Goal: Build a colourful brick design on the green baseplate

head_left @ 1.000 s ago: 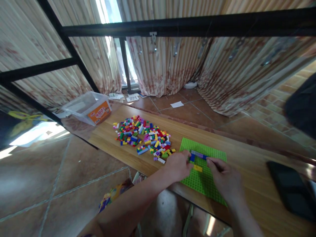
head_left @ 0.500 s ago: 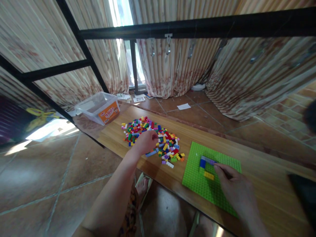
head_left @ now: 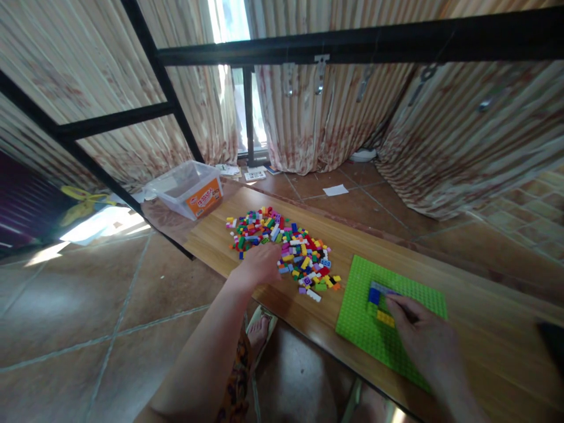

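Observation:
A pile of small coloured bricks lies on the wooden table. My left hand rests at the near edge of that pile, fingers curled over something I cannot make out. To the right lies a green baseplate with a blue brick, a yellow brick and a pale purple brick on it. My right hand rests on the baseplate, fingertips curled beside those bricks.
A clear plastic tub with an orange label stands at the table's far left end. A dark object sits at the right edge. Black frame bars, curtains and a tiled floor surround the table. My foot in a sandal shows below.
My left hand left the baseplate, reached left into the brick pile, then drew back to its near edge. My right hand stayed on the baseplate. The view shifted left.

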Tool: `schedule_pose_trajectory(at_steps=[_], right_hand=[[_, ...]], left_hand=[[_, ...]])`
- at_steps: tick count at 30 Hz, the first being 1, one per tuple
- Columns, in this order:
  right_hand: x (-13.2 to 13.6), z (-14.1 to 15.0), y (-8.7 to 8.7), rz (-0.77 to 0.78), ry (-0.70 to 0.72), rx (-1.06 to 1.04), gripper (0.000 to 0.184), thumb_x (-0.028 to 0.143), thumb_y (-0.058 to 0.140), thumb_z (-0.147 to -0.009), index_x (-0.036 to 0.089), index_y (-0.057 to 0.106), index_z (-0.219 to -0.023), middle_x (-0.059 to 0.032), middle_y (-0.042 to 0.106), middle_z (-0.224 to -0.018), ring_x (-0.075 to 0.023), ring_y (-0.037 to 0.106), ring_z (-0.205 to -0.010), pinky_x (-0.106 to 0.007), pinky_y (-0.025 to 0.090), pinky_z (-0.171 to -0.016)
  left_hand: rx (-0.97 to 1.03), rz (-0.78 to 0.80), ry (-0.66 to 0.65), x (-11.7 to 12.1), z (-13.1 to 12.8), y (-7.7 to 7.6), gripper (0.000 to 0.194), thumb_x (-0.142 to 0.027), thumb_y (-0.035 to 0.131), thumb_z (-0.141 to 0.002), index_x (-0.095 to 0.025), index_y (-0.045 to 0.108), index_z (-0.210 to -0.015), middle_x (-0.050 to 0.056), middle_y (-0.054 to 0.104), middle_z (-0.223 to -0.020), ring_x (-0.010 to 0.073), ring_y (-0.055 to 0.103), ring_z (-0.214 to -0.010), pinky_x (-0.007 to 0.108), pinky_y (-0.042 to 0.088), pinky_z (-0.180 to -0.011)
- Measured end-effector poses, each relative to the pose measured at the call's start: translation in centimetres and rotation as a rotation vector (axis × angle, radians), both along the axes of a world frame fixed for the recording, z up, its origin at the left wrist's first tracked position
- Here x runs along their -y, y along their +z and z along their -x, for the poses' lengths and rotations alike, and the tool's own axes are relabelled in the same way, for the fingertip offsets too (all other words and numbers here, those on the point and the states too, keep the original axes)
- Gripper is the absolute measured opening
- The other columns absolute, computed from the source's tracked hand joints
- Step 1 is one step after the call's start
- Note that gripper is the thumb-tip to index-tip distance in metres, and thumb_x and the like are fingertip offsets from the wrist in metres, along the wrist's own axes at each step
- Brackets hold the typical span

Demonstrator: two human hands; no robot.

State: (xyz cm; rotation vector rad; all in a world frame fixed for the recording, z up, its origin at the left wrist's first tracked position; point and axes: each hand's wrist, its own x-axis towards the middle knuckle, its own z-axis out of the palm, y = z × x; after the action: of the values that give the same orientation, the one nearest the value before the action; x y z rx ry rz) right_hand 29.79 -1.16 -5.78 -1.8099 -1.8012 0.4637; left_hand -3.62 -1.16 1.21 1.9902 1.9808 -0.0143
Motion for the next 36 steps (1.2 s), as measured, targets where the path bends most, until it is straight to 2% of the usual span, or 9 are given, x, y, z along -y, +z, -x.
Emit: schedule_pose_trajectory(at_steps=[2, 5, 11, 14, 17, 21, 24, 30, 36], right_hand=[[0.0, 0.1, -0.2, -0.01, 0.015, -0.008, 0.039, 0.057, 0.052, -0.08, 0.026, 0.074, -0.088, -0.0071, 0.077, -0.091, -0.0276, 0.072, -0.08, -0.038, 0.053, -0.073], [0.0, 0.3, -0.3, -0.021, 0.026, -0.029, 0.036, 0.054, 0.054, -0.081, 0.025, 0.075, -0.087, -0.0069, 0.077, -0.092, -0.0272, 0.072, -0.082, -0.037, 0.053, -0.075], [0.3, 2.2, 0.9, -0.049, -0.019, -0.209, 0.036, 0.052, 0.056, -0.082, 0.023, 0.075, -0.093, -0.008, 0.077, -0.098, -0.0268, 0.07, -0.09, -0.039, 0.052, -0.084], [0.8, 4.3, 1.8, -0.045, 0.008, -0.419, 0.035, 0.052, 0.059, -0.082, 0.022, 0.075, -0.091, -0.0078, 0.076, -0.098, -0.0245, 0.069, -0.091, -0.037, 0.052, -0.084], [1.1, 6.7, 2.4, 0.011, 0.065, -0.629, 0.036, 0.053, 0.063, -0.08, 0.021, 0.074, -0.093, -0.0061, 0.075, -0.089, -0.0203, 0.066, -0.077, -0.033, 0.052, -0.073], [1.1, 9.1, 2.9, 0.107, 0.089, -0.906, 0.039, 0.053, 0.07, -0.074, 0.019, 0.072, -0.094, -0.0033, 0.07, -0.076, -0.0144, 0.059, -0.062, -0.027, 0.049, -0.057], [0.9, 9.8, 2.9, 0.129, 0.063, -1.052, 0.037, 0.049, 0.076, -0.068, 0.02, 0.07, -0.089, 0.0009, 0.065, -0.067, -0.012, 0.054, -0.057, -0.025, 0.047, -0.052], [0.7, 9.9, 2.7, 0.165, 0.079, -1.126, 0.036, 0.045, 0.08, -0.065, 0.02, 0.069, -0.088, 0.0017, 0.065, -0.07, -0.0125, 0.058, -0.06, -0.025, 0.049, -0.052], [0.8, 10.2, 2.9, 0.198, 0.024, -1.114, 0.036, 0.048, 0.082, -0.06, 0.019, 0.071, -0.077, 0.0, 0.068, -0.067, -0.0132, 0.057, -0.059, -0.027, 0.051, -0.054]], left_hand=[[0.004, -0.018, -0.004, -0.2, 0.0, -0.2, 0.024, -0.021, 0.065, -0.075, -0.016, 0.062, -0.098, 0.012, 0.067, -0.106, 0.0258, 0.062, -0.099, 0.031, 0.046, -0.082], [0.094, -0.029, 0.003, -0.7, 0.7, -0.4, 0.022, -0.027, 0.067, -0.074, -0.016, 0.063, -0.092, 0.009, 0.068, -0.095, 0.023, 0.062, -0.087, 0.029, 0.045, -0.074], [0.553, -0.019, -0.078, -1.4, 0.8, 0.2, 0.01, -0.027, 0.058, -0.078, -0.017, 0.059, -0.079, -0.002, 0.059, -0.072, 0.0133, 0.053, -0.066, 0.023, 0.039, -0.06], [0.728, 0.007, -0.16, -1.5, -0.9, 0.7, 0.017, -0.027, 0.052, -0.082, -0.017, 0.053, -0.069, -0.004, 0.05, -0.064, 0.0107, 0.047, -0.062, 0.021, 0.036, -0.058], [0.9, 0.045, -0.188, -1.5, -3.5, 0.4, 0.019, -0.027, 0.051, -0.084, -0.015, 0.057, -0.071, -0.003, 0.052, -0.066, 0.0101, 0.048, -0.064, 0.02, 0.038, -0.059], [1.07, 0.11, -0.072, -1.2, -7.0, -0.8, 0.015, -0.022, 0.054, -0.083, -0.013, 0.064, -0.087, 0.001, 0.063, -0.077, 0.0114, 0.056, -0.069, 0.019, 0.046, -0.061], [1.179, 0.122, 0.035, -1.0, -8.6, -1.3, 0.015, -0.015, 0.053, -0.081, -0.013, 0.065, -0.09, 0.002, 0.067, -0.086, 0.0125, 0.062, -0.078, 0.021, 0.051, -0.07], [1.304, 0.156, 0.136, -0.9, -9.4, -1.4, 0.012, -0.013, 0.054, -0.081, -0.014, 0.064, -0.087, 0.003, 0.07, -0.088, 0.0125, 0.065, -0.079, 0.025, 0.054, -0.076], [1.18, 0.13, 0.135, -0.8, -9.5, -1.7, 0.01, -0.019, 0.056, -0.084, -0.015, 0.064, -0.083, 0.0, 0.067, -0.078, 0.0118, 0.063, -0.069, 0.023, 0.053, -0.066]])
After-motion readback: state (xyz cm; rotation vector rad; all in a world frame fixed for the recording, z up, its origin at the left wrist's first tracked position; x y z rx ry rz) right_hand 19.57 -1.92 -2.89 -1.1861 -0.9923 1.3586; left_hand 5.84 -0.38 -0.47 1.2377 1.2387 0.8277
